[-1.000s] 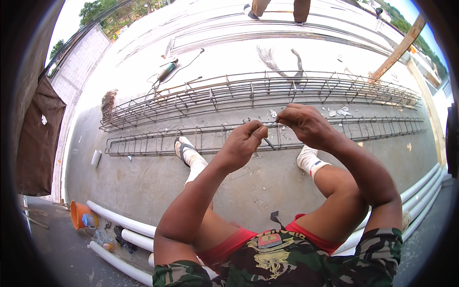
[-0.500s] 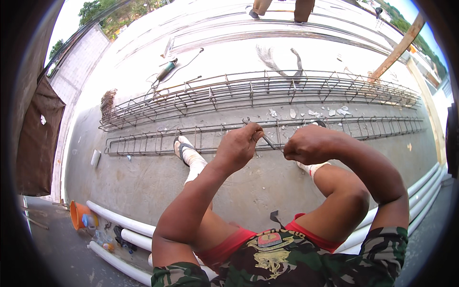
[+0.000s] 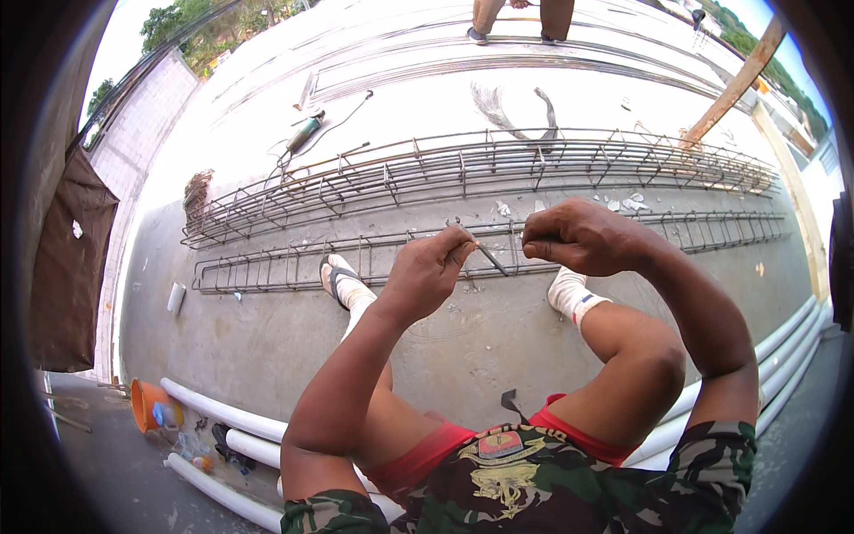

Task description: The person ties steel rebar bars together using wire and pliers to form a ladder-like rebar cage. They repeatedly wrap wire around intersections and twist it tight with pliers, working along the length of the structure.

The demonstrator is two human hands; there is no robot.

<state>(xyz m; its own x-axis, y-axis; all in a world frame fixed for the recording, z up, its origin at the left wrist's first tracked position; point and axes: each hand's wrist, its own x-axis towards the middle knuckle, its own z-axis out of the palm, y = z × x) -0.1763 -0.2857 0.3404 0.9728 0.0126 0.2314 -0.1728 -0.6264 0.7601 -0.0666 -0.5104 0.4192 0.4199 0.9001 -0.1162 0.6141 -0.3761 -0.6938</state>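
My left hand (image 3: 427,274) is closed around a thin, dark metal hand tool (image 3: 492,260). A straight end of it sticks out past the fingers, and a small hooked tip shows above the knuckles; its exact kind is unclear. To the right and slightly higher, my right hand (image 3: 576,238) is closed with fingertips pinched together; anything in them is too small to make out. Both hands hover over a narrow ladder-like rebar frame (image 3: 258,290) lying on the concrete. Beyond it rests a larger rebar cage (image 3: 463,169) with square stirrups.
An angle grinder (image 3: 306,132) and a bundle of tie wire (image 3: 498,111) lie past the cage. White pipes (image 3: 222,405) run behind my legs, near an orange bucket (image 3: 142,402). A wooden post (image 3: 734,87) leans at right. Another person's legs (image 3: 556,20) stand at the far side.
My right hand has risen, away from the tool's end. My left hand has shifted slightly left with the tool. At the far side, the other person's hand has come into view.
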